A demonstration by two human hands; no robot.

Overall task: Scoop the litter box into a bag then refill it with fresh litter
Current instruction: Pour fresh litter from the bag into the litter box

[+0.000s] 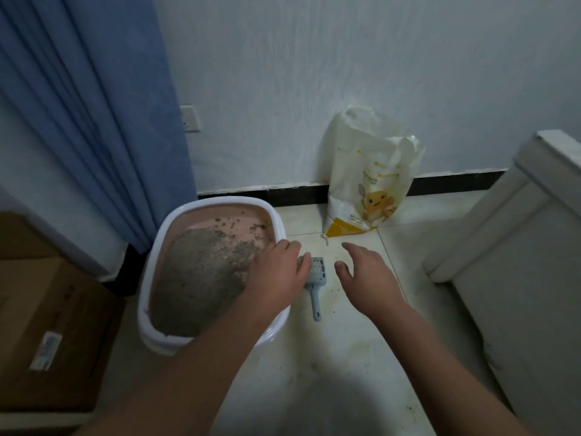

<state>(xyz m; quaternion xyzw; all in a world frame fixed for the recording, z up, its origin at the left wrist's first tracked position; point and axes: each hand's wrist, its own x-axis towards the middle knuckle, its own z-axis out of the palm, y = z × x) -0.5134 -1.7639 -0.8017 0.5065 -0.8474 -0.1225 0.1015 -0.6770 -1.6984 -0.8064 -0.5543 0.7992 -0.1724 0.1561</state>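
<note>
A white-rimmed litter box point(176, 221) with a pink inner wall sits on the tiled floor point(345, 357) at the left centre of the frame, holding a mound of grey used litter point(201, 278) heaped toward its near left side, with scattered clumps on the bare pink bottom farther back. The left hand point(276, 272) reaches in from the lower left and lies over the box's right rim, fingers loosely bent downward; its fingertips are at or just over the head of the scoop, and whether they touch it cannot be told. The pale blue slotted litter scoop point(316, 287) lies flat on the floor just right of the box, head toward the wall, handle pointing to the lower edge of the frame. The right hand point(367, 272) hovers just right of the scoop, fingers spread and relaxed, holding nothing. Behind both hands, in the upper centre, a white and yellow bag of cat litter point(371, 177) leans upright against the wall point(314, 73), its top crumpled open. Blue curtains point(94, 105) hang at the upper left, cardboard boxes point(47, 309) stand at the lower left, and a white cabinet point(518, 262) fills the right edge.
</note>
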